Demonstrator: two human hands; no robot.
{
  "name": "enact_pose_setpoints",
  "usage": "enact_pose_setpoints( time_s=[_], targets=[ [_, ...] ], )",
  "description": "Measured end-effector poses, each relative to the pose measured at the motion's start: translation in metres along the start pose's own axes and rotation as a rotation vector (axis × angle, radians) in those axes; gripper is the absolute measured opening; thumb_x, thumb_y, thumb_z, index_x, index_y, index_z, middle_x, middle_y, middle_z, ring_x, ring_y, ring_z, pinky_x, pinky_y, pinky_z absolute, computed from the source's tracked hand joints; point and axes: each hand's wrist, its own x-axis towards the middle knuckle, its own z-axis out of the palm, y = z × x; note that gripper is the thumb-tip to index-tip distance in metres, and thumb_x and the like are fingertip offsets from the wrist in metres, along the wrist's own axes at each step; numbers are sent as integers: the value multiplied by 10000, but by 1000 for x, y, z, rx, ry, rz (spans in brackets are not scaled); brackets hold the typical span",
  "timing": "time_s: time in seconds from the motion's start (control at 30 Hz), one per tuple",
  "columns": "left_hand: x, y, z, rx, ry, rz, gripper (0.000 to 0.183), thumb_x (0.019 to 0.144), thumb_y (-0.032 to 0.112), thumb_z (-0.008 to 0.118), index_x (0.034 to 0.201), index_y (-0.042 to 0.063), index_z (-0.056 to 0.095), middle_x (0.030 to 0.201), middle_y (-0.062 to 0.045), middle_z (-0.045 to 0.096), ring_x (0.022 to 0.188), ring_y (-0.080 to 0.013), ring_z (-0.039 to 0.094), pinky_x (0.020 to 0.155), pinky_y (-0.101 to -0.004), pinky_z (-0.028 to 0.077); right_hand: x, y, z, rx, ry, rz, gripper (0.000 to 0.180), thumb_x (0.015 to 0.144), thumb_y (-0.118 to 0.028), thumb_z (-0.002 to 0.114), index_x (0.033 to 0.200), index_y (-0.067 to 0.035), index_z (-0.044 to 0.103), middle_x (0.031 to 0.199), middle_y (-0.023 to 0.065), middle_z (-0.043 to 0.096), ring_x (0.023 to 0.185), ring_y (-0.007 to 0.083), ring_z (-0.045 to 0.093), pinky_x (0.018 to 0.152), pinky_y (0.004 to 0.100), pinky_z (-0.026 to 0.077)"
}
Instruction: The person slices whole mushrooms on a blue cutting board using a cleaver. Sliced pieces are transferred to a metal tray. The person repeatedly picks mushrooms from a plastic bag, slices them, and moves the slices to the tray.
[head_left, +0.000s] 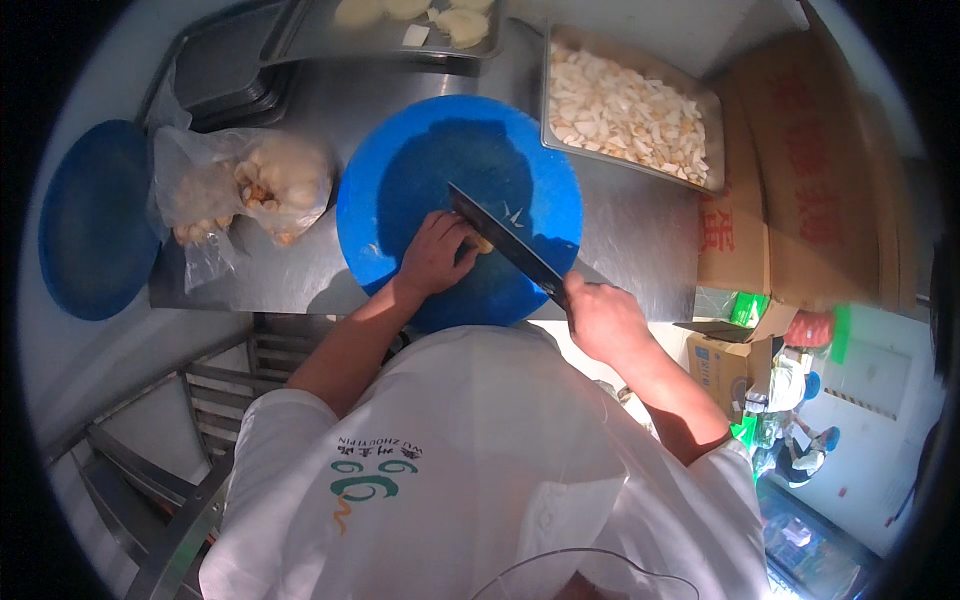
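Observation:
On the steel table lies a round blue cutting board (450, 120), partly in my shadow. My right hand (604, 311) is closed around the handle of a cleaver (506, 240), whose dark blade slants up and left over the board. My left hand (439, 255) presses a small yellowish food piece (484, 244) onto the board, close beside the blade, with bent fingers; the fingers hide much of the piece. A few thin pale slivers (514, 217) lie on the board just beyond the blade.
A steel tray of pale chopped pieces (630, 112) is at the back right, near cardboard boxes (817, 180). At left are a plastic bag of pale brown food pieces (281, 180), stacked dark trays (225, 67) and another blue board (97, 217). People (806, 454) are far off at right.

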Motion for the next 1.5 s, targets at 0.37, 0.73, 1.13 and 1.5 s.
enact_pose_setpoints(
  time_s=[0.37, 0.73, 1.13, 1.5],
  targets=[
    [-1, -6, 2, -17, 38, -38, 338, 709, 108, 757, 1010, 58, 613, 1063, -139, 591, 1035, -358, 548, 923, -443, 468, 28, 1, 3, 61, -14, -80, 164, 840, -31, 556, 987, 5, 491, 733, 216, 664, 719, 422, 689, 615, 501, 549],
    [1, -3, -3, 4, -16, -75, 295, 723, 126, 753, 985, 65, 633, 1071, -135, 595, 1051, -360, 549, 938, -442, 461, 58, -1, 67, 273, 23, 74, 149, 915, -138, 569, 1004, -56, 482, 841, 252, 669, 841, 475, 652, 703, 560, 502],
    [6, -4, 7, 100, -93, -1, 217, 762, 90, 706, 969, 47, 658, 1071, -138, 612, 1060, -330, 575, 958, -430, 474, 37, 36, 77, 255, 220, 104, 176, 923, -188, 585, 983, -39, 514, 742, 230, 665, 746, 443, 676, 644, 545, 533],
    [14, -14, 5, 66, -113, 54, 206, 752, 98, 716, 935, 53, 633, 1101, -142, 608, 1039, -360, 556, 928, -442, 468, 26, -2, 23, 207, -58, 135, 132, 929, -128, 570, 977, -31, 494, 792, 261, 650, 768, 464, 657, 669, 546, 511]
  ],
)
